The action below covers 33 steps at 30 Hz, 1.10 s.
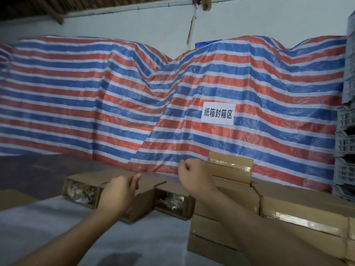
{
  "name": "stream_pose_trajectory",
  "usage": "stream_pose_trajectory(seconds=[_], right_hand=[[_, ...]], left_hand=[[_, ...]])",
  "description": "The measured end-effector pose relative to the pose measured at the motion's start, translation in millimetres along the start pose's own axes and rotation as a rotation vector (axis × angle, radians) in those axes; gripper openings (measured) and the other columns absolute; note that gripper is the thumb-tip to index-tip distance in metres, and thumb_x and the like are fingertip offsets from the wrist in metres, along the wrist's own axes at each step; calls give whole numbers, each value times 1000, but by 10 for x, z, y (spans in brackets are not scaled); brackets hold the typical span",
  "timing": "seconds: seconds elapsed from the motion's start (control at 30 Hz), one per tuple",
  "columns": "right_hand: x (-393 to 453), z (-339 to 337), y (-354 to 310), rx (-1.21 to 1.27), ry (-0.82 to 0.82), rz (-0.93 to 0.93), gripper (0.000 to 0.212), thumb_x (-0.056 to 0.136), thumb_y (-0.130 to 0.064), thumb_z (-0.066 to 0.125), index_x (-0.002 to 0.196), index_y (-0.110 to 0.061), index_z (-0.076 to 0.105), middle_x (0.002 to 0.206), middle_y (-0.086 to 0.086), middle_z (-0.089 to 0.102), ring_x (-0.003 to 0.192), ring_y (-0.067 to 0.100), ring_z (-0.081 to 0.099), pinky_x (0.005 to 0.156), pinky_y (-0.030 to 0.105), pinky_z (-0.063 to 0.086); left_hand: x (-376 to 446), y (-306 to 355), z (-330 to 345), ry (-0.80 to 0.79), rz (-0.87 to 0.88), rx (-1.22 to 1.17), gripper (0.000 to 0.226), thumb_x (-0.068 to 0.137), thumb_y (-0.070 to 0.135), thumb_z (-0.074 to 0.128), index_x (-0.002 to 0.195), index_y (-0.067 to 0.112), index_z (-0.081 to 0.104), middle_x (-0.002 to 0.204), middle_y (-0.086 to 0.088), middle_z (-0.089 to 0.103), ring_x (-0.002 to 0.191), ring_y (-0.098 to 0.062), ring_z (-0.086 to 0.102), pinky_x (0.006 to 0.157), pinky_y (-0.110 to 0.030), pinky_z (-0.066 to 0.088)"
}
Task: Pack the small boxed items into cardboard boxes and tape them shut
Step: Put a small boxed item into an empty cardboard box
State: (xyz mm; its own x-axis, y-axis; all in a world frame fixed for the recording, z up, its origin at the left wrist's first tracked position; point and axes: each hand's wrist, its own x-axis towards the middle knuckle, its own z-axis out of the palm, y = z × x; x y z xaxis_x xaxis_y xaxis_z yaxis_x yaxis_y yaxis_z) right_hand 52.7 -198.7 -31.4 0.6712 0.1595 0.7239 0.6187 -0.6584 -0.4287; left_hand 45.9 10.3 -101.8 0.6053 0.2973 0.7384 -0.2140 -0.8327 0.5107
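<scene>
A brown cardboard box [143, 200] lies on the padded table, its flaps partly open. Shiny wrapped items [80, 191] show through its left end, and more of the shiny items [171, 202] through the right opening. My left hand [119, 191] sits over this box with thumb and fingers pinched together. My right hand [192, 173] is curled into a fist just above and to the right. A faint strip of clear tape [161, 168] seems to stretch between the two hands. Its ends are hard to make out.
Taped cardboard boxes [230, 169] are stacked at the right, with more of the taped boxes [307, 210] nearer me. White foam sheet [67, 227] covers the table. A red, white and blue striped tarp [134, 93] with a paper sign [218, 113] hangs behind. Grey plastic crates [345, 150] stand far right.
</scene>
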Motion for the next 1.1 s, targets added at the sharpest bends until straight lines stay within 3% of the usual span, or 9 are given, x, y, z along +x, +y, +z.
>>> stream_pose_trajectory(seconds=[0.1,0.17,0.23,0.33,0.47,0.7,0.83,0.97,1.1], right_hand=[[76,285,24,-16,-77,23,44,100,-27,49,57,-24,41,48,-9,46,47,-2,49,43,10,31],[127,514,72,-62,-134,26,30,98,-39,51,70,-28,50,68,-10,54,69,2,57,66,19,48],[169,732,120,-114,-232,54,14,93,-47,53,93,-33,54,93,-12,57,93,12,58,88,33,50],[246,1078,213,-192,-385,109,63,85,-56,54,140,-27,42,137,-1,48,126,24,47,102,38,42],[348,1596,277,-276,-406,76,86,80,-61,54,154,-28,25,156,3,33,141,30,33,114,48,35],[429,2404,290,-377,-464,61,79,85,-56,58,152,-23,31,156,7,31,144,34,27,116,57,27],[363,2614,289,-476,-380,-7,36,94,-37,54,127,-22,54,131,5,53,128,29,48,107,49,39],[344,2578,281,-554,-359,-96,27,97,-19,52,123,-20,59,126,5,61,120,26,55,101,40,46],[373,2333,230,-421,-324,-42,11,96,-18,57,105,-18,63,100,2,66,98,23,64,84,37,56]], left_hand=[[49,-183,185,15,-251,-7,78,95,65,17,59,13,64,64,-7,66,67,-27,65,69,-35,52],[87,-346,321,35,-347,11,95,87,69,-1,69,9,70,75,-14,69,77,-30,66,80,-40,52],[86,-545,470,54,-343,47,85,92,64,4,93,12,71,100,-15,69,100,-33,62,95,-46,44],[-9,-853,659,45,-374,116,50,101,49,29,128,17,56,137,-10,53,125,-32,47,106,-47,32],[-10,-1090,699,7,-431,112,55,100,51,32,143,18,41,150,-11,39,136,-32,38,111,-47,27],[-3,-1174,701,41,-419,128,60,98,53,32,150,22,29,157,-11,28,142,-30,29,116,-46,21],[22,-1198,747,47,-417,120,63,98,54,31,153,23,25,159,-10,25,145,-27,22,118,-46,14],[26,-1218,758,68,-431,93,63,97,54,32,152,23,26,158,-9,27,145,-27,24,118,-45,14],[8,-1203,695,75,-434,57,61,98,54,31,151,23,28,155,-8,31,143,-27,28,118,-47,19]])
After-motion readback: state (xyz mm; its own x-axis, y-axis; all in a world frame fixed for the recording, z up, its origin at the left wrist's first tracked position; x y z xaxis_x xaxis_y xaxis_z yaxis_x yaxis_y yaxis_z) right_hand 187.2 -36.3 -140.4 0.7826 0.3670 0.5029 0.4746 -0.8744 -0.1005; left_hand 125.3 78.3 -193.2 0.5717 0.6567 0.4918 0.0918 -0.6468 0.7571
